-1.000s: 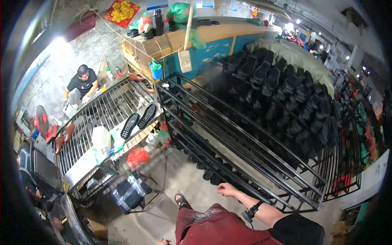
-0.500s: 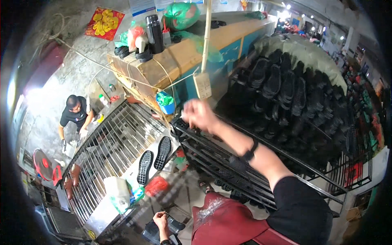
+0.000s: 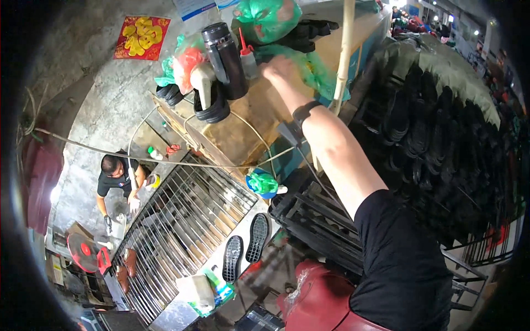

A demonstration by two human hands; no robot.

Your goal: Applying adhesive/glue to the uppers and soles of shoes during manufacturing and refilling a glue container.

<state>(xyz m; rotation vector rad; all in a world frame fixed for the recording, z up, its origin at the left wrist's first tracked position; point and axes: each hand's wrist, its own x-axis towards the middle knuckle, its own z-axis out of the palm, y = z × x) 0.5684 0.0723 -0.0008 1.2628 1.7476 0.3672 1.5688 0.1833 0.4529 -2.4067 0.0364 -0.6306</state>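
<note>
My right hand point(image 3: 280, 70) is stretched out over the yellow-brown top of a large cabinet-like machine point(image 3: 237, 135). Its blurred fingers lie close to a small pale bottle point(image 3: 249, 65) with a red pointed nozzle; whether they touch it or hold anything does not show. Beside that bottle stands a dark flask point(image 3: 226, 66), and behind my hand sits a thin green plastic bag point(image 3: 321, 74). Two black shoe soles point(image 3: 233, 259) lie side by side on the metal ledge below. My left hand is out of view.
A slatted metal conveyor point(image 3: 182, 220) runs to the left, where a gloved person point(image 3: 117, 179) works. A pale rope point(image 3: 165, 161) crosses in front of the machine, and a pole point(image 3: 345, 49) rises by my forearm. Stacked black soles point(image 3: 422, 132) fill racks on the right.
My right hand has moved up and away, from above the black rack to the machine top near the nozzle bottle. My left hand has left the view, which has shifted.
</note>
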